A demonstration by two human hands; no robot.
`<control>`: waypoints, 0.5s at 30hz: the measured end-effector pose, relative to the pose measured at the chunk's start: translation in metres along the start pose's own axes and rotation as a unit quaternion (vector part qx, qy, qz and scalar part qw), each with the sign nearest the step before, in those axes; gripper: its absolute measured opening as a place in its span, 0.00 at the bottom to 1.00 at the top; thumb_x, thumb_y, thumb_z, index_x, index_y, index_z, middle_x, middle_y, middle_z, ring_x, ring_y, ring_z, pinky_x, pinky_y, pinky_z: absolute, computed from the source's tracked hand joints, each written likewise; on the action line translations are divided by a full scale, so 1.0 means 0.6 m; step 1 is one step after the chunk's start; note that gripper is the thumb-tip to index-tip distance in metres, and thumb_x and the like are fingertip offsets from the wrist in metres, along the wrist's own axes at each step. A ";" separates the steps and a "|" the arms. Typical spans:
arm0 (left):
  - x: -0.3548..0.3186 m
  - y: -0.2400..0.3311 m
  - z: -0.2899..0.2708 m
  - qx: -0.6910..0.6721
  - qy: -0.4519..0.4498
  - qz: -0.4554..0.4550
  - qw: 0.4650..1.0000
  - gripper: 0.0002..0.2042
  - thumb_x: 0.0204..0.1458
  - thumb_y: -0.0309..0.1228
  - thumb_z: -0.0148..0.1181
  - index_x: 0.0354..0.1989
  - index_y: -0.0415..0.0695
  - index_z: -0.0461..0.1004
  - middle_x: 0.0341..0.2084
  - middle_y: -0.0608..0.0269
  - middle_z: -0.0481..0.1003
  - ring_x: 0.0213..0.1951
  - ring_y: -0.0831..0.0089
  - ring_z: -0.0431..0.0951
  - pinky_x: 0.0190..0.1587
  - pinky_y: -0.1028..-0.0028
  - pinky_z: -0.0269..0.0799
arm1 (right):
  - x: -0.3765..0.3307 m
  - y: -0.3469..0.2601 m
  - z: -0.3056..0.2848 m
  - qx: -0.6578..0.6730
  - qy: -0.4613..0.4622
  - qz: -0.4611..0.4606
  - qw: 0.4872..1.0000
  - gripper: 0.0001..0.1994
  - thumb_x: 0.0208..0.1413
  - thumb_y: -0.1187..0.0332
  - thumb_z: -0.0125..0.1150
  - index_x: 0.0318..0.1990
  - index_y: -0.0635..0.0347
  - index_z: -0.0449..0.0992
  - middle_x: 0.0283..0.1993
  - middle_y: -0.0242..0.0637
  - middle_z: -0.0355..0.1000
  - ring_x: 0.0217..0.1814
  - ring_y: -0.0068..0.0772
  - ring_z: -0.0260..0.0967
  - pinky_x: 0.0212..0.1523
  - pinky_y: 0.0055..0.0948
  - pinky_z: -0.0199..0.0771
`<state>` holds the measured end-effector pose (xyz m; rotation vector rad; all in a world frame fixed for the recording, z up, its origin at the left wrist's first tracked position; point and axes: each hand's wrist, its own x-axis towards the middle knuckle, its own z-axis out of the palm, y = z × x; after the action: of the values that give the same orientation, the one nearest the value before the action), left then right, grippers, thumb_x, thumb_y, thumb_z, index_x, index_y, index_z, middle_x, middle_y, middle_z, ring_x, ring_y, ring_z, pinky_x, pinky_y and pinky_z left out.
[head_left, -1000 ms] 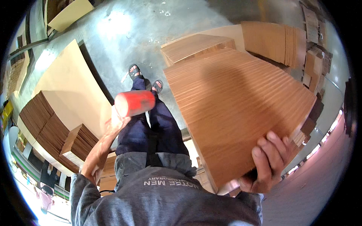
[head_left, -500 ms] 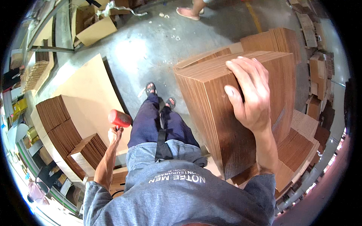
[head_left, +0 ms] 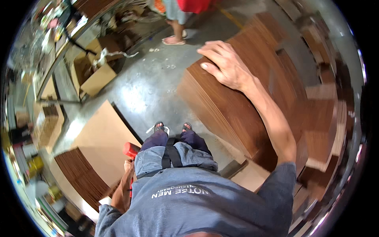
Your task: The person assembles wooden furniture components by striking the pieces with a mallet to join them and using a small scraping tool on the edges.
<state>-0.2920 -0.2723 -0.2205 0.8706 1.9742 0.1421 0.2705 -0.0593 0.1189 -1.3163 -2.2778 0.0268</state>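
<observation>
My right hand (head_left: 225, 67) lies flat, fingers spread, on top of a tall stack of brown corrugated cardboard sheets (head_left: 233, 114) at my right. My left hand (head_left: 128, 168) hangs low by my left hip and grips a red-handled tool (head_left: 130, 150); its working end is hidden behind my leg. My feet in sandals (head_left: 171, 127) stand on the grey concrete floor between the stack and a lower pile.
A flat pale cardboard sheet (head_left: 104, 138) lies on a low pile of brown sheets (head_left: 81, 177) at my left. An open cardboard box (head_left: 94, 77) sits farther back. Another person's legs and sandal (head_left: 173, 37) stand at the top. More cardboard stacks (head_left: 319, 130) crowd the right.
My right hand has slid up along the cardboard stack and now rests flatter on its top. My left hand with the red tool has dropped closer to my hip. The view has tilted forward.
</observation>
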 end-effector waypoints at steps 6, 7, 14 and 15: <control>0.119 0.074 -0.049 0.085 -0.072 0.048 0.993 0.10 0.48 0.32 0.61 0.25 0.36 0.75 0.15 0.61 0.72 0.17 0.75 0.72 0.19 0.71 0.68 | -0.022 -0.188 -0.010 -0.092 0.105 0.062 0.988 0.12 0.54 0.70 0.58 0.45 0.63 0.73 0.45 0.46 0.70 0.50 0.44 0.68 0.54 0.44 0.69; 0.137 0.098 -0.047 0.112 -0.097 0.065 0.987 0.10 0.48 0.32 0.61 0.26 0.36 0.75 0.15 0.61 0.73 0.17 0.75 0.72 0.19 0.71 0.68 | -0.039 -0.241 -0.005 -0.055 0.111 0.047 0.991 0.11 0.54 0.70 0.58 0.43 0.65 0.73 0.42 0.44 0.70 0.48 0.43 0.69 0.52 0.42 0.70; 0.183 0.234 -0.031 0.303 -0.252 0.131 0.910 0.10 0.49 0.32 0.60 0.28 0.35 0.74 0.16 0.61 0.73 0.19 0.73 0.74 0.21 0.70 0.69 | -0.262 -0.439 0.204 0.248 0.043 0.401 0.881 0.18 0.57 0.65 0.59 0.52 0.66 0.72 0.40 0.46 0.73 0.45 0.45 0.72 0.51 0.39 0.74; 0.186 0.252 -0.034 0.331 -0.265 0.139 0.895 0.10 0.49 0.32 0.60 0.29 0.35 0.74 0.16 0.61 0.73 0.19 0.73 0.74 0.21 0.70 0.69 | -0.293 -0.454 0.252 0.208 0.061 0.468 0.857 0.18 0.58 0.64 0.59 0.52 0.65 0.72 0.42 0.47 0.74 0.48 0.47 0.71 0.52 0.41 0.73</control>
<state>-0.2641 -0.0856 -0.2246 1.4476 1.3638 -0.5865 0.0565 -0.3126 -0.0147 -1.9425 -1.2184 0.6994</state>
